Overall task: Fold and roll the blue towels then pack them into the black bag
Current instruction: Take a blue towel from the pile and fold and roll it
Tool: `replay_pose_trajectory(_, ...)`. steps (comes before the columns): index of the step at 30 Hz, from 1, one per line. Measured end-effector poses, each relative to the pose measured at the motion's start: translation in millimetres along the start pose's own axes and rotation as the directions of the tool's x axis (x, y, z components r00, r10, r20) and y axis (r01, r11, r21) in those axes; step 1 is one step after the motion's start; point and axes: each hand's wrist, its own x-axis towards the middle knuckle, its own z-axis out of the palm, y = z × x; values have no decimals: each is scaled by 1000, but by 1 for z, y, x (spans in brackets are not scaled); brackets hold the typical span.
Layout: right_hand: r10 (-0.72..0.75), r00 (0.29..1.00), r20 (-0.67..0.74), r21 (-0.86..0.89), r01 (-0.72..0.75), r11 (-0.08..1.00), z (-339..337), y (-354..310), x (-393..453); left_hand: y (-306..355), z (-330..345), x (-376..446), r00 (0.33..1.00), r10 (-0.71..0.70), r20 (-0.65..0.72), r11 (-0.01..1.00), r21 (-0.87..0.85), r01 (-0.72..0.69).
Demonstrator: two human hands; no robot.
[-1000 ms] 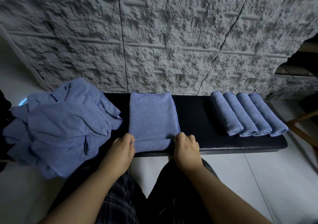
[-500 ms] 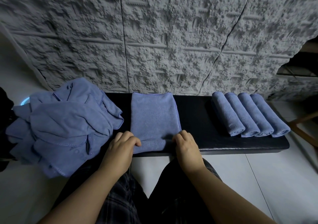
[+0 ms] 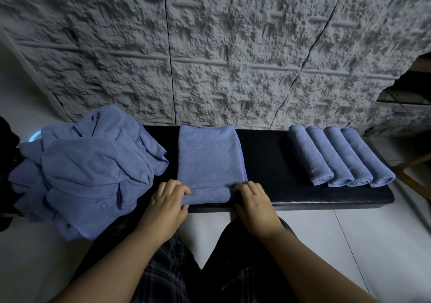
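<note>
STEP: rolling folded towel [image 3: 210,156], centre frame on black bench [image 3: 265,163], laid flat so the roll runs straight | LEFT: left hand [image 3: 166,203] fingers curled over roll's left end | RIGHT: right hand [image 3: 254,201] likewise grips right end, keeping it even | DONE: four rolled towels [image 3: 340,158] centre right | WAITING: unfolded pile [image 3: 81,165] at left | black bag not identifiable
</note>
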Motion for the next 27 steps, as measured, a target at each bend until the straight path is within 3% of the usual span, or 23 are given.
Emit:
replay_pose_trajectory(7,85,996,-15,-11,-85,996,-1,-2,3,-9,3,6,995,-98,-11,990,-107,97)
replay_pose_trajectory(18,282,951,125,90,-294,952,-8,-11,6,3,-7,8,957,-279,84,927,-235,291)
replay_pose_trajectory(23,291,953,89,35,-295,955,-7,-13,6,7,-9,9,936,-328,129,911,-217,349)
replay_pose_trajectory(27,273,962,-18,-43,-273,961,-3,-11,5,11,-8,10,943,-334,2,925,-193,328)
